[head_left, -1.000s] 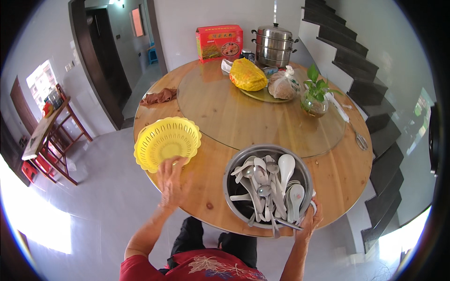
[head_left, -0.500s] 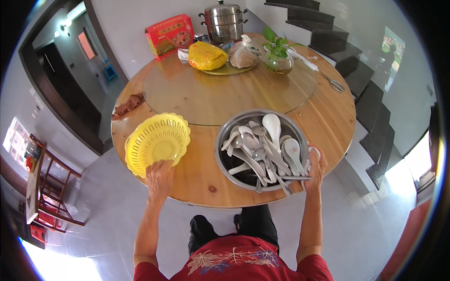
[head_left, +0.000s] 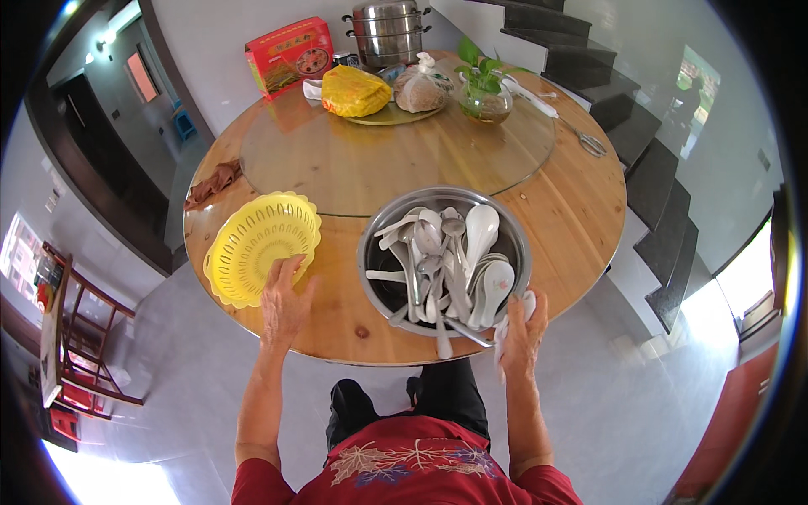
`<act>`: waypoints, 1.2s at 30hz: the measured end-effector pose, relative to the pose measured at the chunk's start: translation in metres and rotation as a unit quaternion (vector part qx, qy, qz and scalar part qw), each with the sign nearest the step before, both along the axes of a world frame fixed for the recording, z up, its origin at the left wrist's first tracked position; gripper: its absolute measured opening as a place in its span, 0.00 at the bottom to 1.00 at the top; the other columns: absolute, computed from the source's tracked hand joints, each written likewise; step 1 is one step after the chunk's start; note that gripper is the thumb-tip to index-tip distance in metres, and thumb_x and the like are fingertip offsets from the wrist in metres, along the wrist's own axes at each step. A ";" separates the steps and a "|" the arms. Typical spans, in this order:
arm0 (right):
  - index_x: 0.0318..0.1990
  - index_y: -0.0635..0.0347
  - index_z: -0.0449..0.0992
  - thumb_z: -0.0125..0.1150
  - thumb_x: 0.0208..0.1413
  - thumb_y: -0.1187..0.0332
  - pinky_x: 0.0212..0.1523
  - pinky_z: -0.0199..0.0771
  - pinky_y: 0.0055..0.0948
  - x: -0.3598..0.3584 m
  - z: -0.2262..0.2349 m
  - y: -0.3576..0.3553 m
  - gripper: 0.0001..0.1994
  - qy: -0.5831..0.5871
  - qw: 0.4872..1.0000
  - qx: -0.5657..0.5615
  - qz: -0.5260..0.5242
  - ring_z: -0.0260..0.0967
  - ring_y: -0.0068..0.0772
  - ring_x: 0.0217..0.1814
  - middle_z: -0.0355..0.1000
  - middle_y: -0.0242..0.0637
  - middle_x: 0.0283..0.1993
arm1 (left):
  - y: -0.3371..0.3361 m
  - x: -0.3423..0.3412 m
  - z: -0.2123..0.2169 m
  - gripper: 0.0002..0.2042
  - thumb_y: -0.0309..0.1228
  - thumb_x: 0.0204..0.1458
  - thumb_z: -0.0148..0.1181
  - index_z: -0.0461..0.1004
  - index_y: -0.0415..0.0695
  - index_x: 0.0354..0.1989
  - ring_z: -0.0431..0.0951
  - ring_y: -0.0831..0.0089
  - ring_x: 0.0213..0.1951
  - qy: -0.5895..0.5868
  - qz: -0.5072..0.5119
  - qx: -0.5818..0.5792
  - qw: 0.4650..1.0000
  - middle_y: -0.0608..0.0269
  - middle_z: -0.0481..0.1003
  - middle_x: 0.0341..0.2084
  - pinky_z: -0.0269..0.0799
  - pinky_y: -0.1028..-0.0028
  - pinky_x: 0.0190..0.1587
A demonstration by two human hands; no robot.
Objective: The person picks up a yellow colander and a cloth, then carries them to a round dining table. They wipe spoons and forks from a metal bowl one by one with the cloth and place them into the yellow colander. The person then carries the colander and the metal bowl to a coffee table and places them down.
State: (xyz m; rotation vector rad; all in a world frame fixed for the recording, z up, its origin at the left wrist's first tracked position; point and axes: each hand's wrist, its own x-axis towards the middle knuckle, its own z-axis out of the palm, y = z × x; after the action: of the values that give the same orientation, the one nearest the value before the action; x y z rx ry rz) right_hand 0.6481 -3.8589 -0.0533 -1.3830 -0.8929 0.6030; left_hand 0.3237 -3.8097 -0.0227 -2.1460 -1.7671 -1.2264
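The left hand [head_left: 282,296] lies flat with its fingers [head_left: 290,268] together and only lightly curled, resting on the near rim of the yellow basket [head_left: 261,247], which sits empty near the left edge of the round wooden tabletop [head_left: 581,210]. The right hand [head_left: 523,330] has its fingers [head_left: 530,305] closed around a white cloth [head_left: 503,332] and pressed against the near right rim of the steel basin [head_left: 440,257], just beside the basket. The basin stands close to the tabletop's near edge and is heaped with metal and white spoons [head_left: 454,257], some handles sticking out over its rim toward the person. Further back are a glass turntable [head_left: 396,160] carrying a yellow bag [head_left: 353,91], a tied bundle, a potted plant [head_left: 486,93], a red box and a stacked steel pot. Judging from this, a tug on the basin could tip protruding spoons off the edge onto the floor, and the light basket could skid under the flat hand.
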 end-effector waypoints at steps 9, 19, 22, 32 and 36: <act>0.37 0.62 0.70 0.50 0.56 0.68 0.30 0.62 0.22 0.048 -0.001 0.017 0.07 -0.020 0.999 0.039 -0.030 0.60 0.19 0.30 0.66 0.31 0.28 | -0.007 0.023 0.006 0.13 0.23 0.36 0.64 0.71 0.41 0.33 0.70 0.59 0.34 0.007 -0.011 0.044 0.999 0.59 0.69 0.29 0.65 0.65 0.39; 0.37 0.60 0.71 0.49 0.54 0.69 0.38 0.64 0.41 0.056 -0.017 0.059 0.07 -0.300 0.953 -0.008 -0.034 0.66 0.52 0.38 0.69 0.47 0.34 | -0.012 0.144 0.039 0.14 0.37 0.31 0.69 0.67 0.48 0.12 0.66 0.68 0.24 0.120 -0.146 -0.010 0.982 0.69 0.65 0.16 0.58 0.68 0.29; 0.35 0.60 0.71 0.49 0.53 0.69 0.38 0.64 0.41 0.057 -0.021 0.061 0.07 -0.309 0.950 0.000 -0.039 0.66 0.52 0.38 0.69 0.46 0.33 | -0.001 0.147 0.028 0.14 0.38 0.32 0.68 0.68 0.47 0.14 0.68 0.68 0.23 0.087 -0.108 -0.048 0.989 0.68 0.66 0.17 0.60 0.68 0.29; 0.38 0.61 0.71 0.49 0.54 0.70 0.37 0.65 0.39 0.059 -0.021 0.058 0.07 -0.280 0.959 -0.017 -0.034 0.68 0.49 0.36 0.71 0.47 0.32 | 0.006 0.132 0.018 0.12 0.37 0.39 0.63 0.73 0.41 0.21 0.73 0.66 0.23 -0.088 -0.115 -0.205 0.968 0.60 0.71 0.20 0.68 0.68 0.27; 0.37 0.60 0.71 0.49 0.54 0.68 0.36 0.65 0.37 0.060 -0.021 0.057 0.08 -0.288 0.957 0.001 -0.038 0.68 0.47 0.33 0.70 0.46 0.30 | 0.006 0.138 0.023 0.10 0.35 0.37 0.62 0.73 0.41 0.22 0.73 0.66 0.26 -0.054 -0.087 -0.216 0.971 0.61 0.72 0.22 0.69 0.68 0.30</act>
State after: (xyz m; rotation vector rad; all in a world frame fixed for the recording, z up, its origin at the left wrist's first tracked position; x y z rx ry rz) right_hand 0.7082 -3.8021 -0.0744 -1.6142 -1.2913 0.1302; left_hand 0.4618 -3.8037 0.0006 -2.5583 -2.0923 -1.0898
